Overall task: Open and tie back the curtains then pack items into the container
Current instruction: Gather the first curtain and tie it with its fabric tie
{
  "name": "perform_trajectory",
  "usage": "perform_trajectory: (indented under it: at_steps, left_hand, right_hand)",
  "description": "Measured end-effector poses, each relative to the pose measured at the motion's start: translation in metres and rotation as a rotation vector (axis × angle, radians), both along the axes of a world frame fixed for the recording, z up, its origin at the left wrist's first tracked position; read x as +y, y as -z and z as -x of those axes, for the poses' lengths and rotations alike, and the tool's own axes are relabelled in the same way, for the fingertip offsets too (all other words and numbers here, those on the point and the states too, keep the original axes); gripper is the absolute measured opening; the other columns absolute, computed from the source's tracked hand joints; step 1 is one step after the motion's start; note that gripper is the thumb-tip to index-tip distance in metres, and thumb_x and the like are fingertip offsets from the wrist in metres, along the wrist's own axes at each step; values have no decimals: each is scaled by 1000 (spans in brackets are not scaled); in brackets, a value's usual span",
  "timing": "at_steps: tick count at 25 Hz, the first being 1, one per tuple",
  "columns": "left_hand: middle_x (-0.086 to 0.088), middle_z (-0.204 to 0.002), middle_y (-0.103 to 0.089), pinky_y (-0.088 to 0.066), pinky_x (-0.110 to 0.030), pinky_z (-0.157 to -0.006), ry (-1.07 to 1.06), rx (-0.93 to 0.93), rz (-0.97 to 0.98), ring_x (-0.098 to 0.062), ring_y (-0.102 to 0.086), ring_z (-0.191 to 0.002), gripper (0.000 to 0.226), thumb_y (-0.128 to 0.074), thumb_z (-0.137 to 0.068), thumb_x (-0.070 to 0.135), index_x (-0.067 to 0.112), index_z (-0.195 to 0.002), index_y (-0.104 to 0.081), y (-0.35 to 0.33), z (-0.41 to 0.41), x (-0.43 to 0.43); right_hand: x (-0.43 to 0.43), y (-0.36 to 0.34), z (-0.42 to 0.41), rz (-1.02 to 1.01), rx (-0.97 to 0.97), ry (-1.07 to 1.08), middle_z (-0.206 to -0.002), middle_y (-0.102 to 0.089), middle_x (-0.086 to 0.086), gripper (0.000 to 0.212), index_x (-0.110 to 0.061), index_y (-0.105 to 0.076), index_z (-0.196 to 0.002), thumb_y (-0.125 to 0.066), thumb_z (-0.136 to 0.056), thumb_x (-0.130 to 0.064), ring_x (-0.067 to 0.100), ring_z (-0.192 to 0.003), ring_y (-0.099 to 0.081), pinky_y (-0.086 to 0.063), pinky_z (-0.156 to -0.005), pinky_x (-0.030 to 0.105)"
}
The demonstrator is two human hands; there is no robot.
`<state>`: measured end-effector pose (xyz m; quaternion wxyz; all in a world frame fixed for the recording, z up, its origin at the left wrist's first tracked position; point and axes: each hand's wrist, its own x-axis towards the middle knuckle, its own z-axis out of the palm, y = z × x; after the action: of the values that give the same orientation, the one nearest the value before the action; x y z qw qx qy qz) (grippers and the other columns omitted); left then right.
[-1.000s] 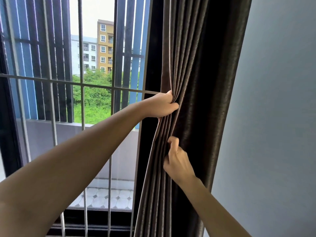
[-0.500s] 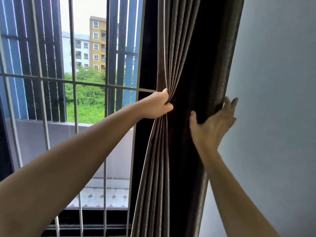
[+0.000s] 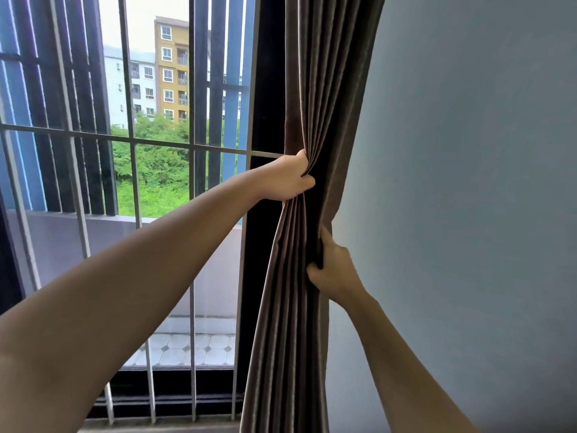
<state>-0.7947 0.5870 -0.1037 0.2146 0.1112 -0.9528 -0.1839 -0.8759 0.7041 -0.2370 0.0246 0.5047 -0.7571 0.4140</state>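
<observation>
No text, label, brand, number or sign can be read; the curtain (image 3: 312,89), the wall (image 3: 468,182) and the distant buildings (image 3: 175,67) (small, far off) show no lettering.

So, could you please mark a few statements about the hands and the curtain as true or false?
1. The left hand grips the gathered curtain. True.
2. The right hand holds the curtain above the left hand. False: it holds it lower down.
3. A tie-back is wrapped round the curtain. False: none is visible.
4. The curtain is bunched next to the wall. True.
</observation>
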Motion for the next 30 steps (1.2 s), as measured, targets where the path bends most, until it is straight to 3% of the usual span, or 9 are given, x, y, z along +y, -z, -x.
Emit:
perform_trajectory:
  at_steps: [5, 9, 11, 13, 15, 17, 20, 25, 30]
  left_hand:
    - [-1, -65, -42, -36, -16, -40, 4, -9, -51, -9, -42, -51, 43, -41, -97, 16, -5, -132, -28, -1, 4, 6]
    - [-1, -74, -44, -46, -22, -50, 22, -3, -126, -12, -49, -61, 42, -38, -97, 15, 3, -135, -27, -3, 3, 11]
    - [-2, -79, -49, -50, -25, -54, 34, 1, -175, -13, -53, -67, 46, -40, -96, 19, 4, -137, -26, -3, 2, 12]
    - [-2, -86, -53, -51, -24, -58, 38, 27, -169, -11, -56, -72, 47, -51, -93, 32, 6, -128, -34, 0, 2, 12]
    - [3, -87, -52, -47, -21, -60, -1, 87, -71, -7, -54, -74, 49, -64, -83, 45, 12, -112, -41, 4, 4, 11]
    - [-2, -89, -52, -48, -26, -59, -52, 140, -25, -13, -54, -73, 45, -68, -81, 39, 9, -104, -43, 10, 7, 9]
    - [-2, -82, -46, -36, -23, -52, -73, 211, -179, -13, -44, -64, 20, -55, -85, 17, 8, -97, -42, 15, 9, 6]
    - [-9, -94, -66, -57, -35, -72, 68, 353, -491, -23, -66, -85, 34, -44, -77, 2, 20, -103, -55, 20, 8, 5]
    - [5, -56, -51, -36, -9, -38, 86, 425, -582, 4, -51, -39, 40, -34, -78, -17, 19, -70, -50, 18, 2, -1]
  right_hand:
    - [2, 6, -6, -123, -86, -139, -79, -54, 3, 92, -28, -4, -149, -52, -77, 3, 1, -51, -52, -40, -51, 12]
    - [1, 15, -11, -171, -66, -129, -137, -42, 6, 101, -29, 10, -149, -57, -75, -8, 7, -71, -55, -42, -62, 16]
    - [1, 21, -18, -184, -54, -145, -146, -29, 3, 104, -29, 14, -148, -60, -77, -8, 14, -75, -62, -48, -60, 15]
    - [0, 25, -24, -187, -30, -142, -152, -20, 3, 106, -27, 18, -147, -61, -78, -11, 22, -103, -62, -52, -77, 20]
    - [-2, 29, -23, -192, -38, -166, -159, -1, -4, 103, -26, 19, -147, -60, -81, -19, 20, -137, -32, -34, -101, 22]
    - [-5, 34, -22, -157, -130, -210, -158, 11, -10, 85, -28, 16, -147, -48, -93, -36, 7, -143, -2, -11, -111, 25]
    - [-15, 34, -20, 80, -309, -144, -158, 6, -10, 67, -28, 6, -149, -14, -93, -59, 1, -141, 4, -1, -119, 35]
    - [-55, -6, 22, 387, -427, 47, -158, -11, -11, 78, -36, -4, -149, -2, -82, -76, 8, -145, -8, -8, -119, 49]
    - [-65, -51, 43, 448, -486, 23, -151, -34, 0, 83, -30, -22, -148, 0, -82, -75, 16, -139, -31, -23, -117, 44]
